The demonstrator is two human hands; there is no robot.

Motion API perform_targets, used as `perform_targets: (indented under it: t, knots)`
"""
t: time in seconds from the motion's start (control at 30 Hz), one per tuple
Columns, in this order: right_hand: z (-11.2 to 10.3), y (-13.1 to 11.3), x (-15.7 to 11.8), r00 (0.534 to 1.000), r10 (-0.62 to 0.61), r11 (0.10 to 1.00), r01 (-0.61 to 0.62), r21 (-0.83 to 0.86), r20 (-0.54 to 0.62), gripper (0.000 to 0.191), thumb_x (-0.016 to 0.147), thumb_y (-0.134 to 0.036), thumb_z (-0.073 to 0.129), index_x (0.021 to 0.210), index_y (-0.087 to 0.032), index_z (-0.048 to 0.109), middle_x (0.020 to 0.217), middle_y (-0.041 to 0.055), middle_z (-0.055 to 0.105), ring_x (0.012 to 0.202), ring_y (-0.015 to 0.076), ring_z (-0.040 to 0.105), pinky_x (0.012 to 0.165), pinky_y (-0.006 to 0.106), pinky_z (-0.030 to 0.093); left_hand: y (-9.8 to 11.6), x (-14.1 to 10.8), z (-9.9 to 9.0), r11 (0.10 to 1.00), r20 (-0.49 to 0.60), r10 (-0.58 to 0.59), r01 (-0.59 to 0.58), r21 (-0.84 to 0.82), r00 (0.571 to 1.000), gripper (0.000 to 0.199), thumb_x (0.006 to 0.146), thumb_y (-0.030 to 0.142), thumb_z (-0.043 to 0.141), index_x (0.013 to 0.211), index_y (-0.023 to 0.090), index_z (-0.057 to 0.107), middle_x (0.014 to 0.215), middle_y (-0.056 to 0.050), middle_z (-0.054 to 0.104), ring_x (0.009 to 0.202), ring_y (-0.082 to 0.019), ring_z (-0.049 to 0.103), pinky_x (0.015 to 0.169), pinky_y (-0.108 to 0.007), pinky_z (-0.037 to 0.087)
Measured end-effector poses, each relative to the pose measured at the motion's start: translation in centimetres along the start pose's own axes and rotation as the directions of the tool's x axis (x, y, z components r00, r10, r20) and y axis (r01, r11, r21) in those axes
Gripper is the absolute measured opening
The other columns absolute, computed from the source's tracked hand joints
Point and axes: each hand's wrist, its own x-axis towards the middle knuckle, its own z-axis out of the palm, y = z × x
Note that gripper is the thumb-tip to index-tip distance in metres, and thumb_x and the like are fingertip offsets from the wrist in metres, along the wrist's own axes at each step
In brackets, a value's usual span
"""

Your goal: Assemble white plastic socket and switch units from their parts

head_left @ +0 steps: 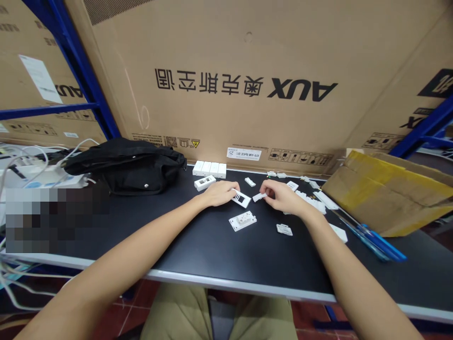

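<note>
1. Head view, left hand [219, 193]: found half-curled near the table's centre, fingertips on the end of a white plastic switch plate [242, 199]. Firmness of grip could not be determined.
2. Right hand [279, 196]: closed to a pinch on a small white plastic piece [259, 197], just right of the switch plate.
3. Black tabletop [198, 245]: carried a white socket plate [242, 220] just nearer than both hands, a small white part [284, 229] to the right, and four white modules [209, 169] in a row along the far edge.
4. Surroundings: blue-handled tools [375, 243] lay right, beside a yellow-taped cardboard flap [385, 193]. A black bag [123, 165] lay left. An AUX carton [226, 80] stood beyond the table.
</note>
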Motion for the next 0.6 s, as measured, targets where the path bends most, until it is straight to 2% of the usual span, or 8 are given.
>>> perform_targets:
  t: [0.13, 0.27, 0.4, 0.47, 0.53, 0.6]
  knots:
    - [0.3, 0.3, 0.0, 1.000, -0.024, 1.000, 0.024, -0.002, 0.016, 0.020, 0.073, -0.011, 0.058, 0.089, -0.023, 0.059, 0.092, 0.0053, 0.069, 0.081, 0.0215, 0.063, 0.077, 0.034, 0.050, 0.2, -0.2, -0.4, 1.000, 0.050, 0.028, -0.028, -0.007, 0.998, 0.031, 0.099, 0.046, 0.050, 0.111, 0.027, 0.071, 0.110, -0.001, 0.077, 0.100, -0.024, 0.069, 0.082, -0.030, 0.047]
    - [0.4, 0.2, -0.1, 0.998, -0.028, 1.000, 0.028, 0.010, 0.060, 0.024, 0.072, -0.009, 0.057, 0.091, -0.023, 0.063, 0.095, 0.0052, 0.073, 0.084, 0.0219, 0.066, 0.080, 0.035, 0.053, 0.1, -0.4, -0.3, 0.999, 0.040, 0.039, -0.039, 0.004, 0.998, 0.043, 0.098, 0.063, 0.055, 0.113, 0.025, 0.070, 0.111, -0.004, 0.077, 0.097, -0.026, 0.070, 0.081, -0.031, 0.046]
    - [0.0, -0.4, 0.0, 0.997, -0.014, 1.000, 0.013, 0.013, 0.073, 0.023, 0.074, -0.009, 0.054, 0.086, -0.023, 0.068, 0.092, 0.0051, 0.076, 0.083, 0.0216, 0.069, 0.078, 0.034, 0.054, 0.1, -0.6, 0.0, 0.999, 0.020, 0.028, -0.029, 0.023, 0.999, 0.045, 0.102, 0.062, 0.048, 0.113, 0.024, 0.070, 0.106, -0.005, 0.077, 0.094, -0.027, 0.070, 0.080, -0.032, 0.046]
    - [-0.3, -0.9, 0.1, 1.000, 0.007, 1.000, -0.007, 0.003, 0.029, 0.024, 0.078, -0.011, 0.052, 0.090, -0.022, 0.070, 0.095, 0.0066, 0.077, 0.086, 0.0227, 0.069, 0.081, 0.036, 0.054, 0.1, -0.7, 0.0, 0.999, 0.024, 0.026, -0.026, 0.027, 0.999, 0.044, 0.104, 0.060, 0.046, 0.114, 0.024, 0.069, 0.106, -0.005, 0.077, 0.096, -0.027, 0.071, 0.081, -0.032, 0.046]
    - [-0.6, -1.3, 0.1, 0.998, 0.045, 0.999, -0.046, -0.017, -0.047, 0.029, 0.085, -0.015, 0.049, 0.101, -0.021, 0.073, 0.102, 0.0085, 0.077, 0.092, 0.0242, 0.070, 0.086, 0.038, 0.053, 0.1, -0.7, 0.0, 0.999, 0.028, 0.024, -0.025, 0.032, 0.999, 0.042, 0.105, 0.057, 0.044, 0.116, 0.025, 0.069, 0.108, -0.005, 0.077, 0.097, -0.027, 0.071, 0.082, -0.032, 0.046]
    - [-0.9, -1.5, 0.2, 0.991, 0.097, 0.994, -0.101, -0.039, -0.095, 0.033, 0.090, -0.018, 0.045, 0.105, -0.021, 0.075, 0.100, 0.0084, 0.078, 0.089, 0.0244, 0.070, 0.084, 0.038, 0.052, 0.0, -0.7, 0.0, 0.999, 0.030, 0.022, -0.023, 0.036, 0.999, 0.042, 0.105, 0.056, 0.044, 0.118, 0.025, 0.069, 0.109, -0.005, 0.077, 0.098, -0.027, 0.071, 0.082, -0.032, 0.047]
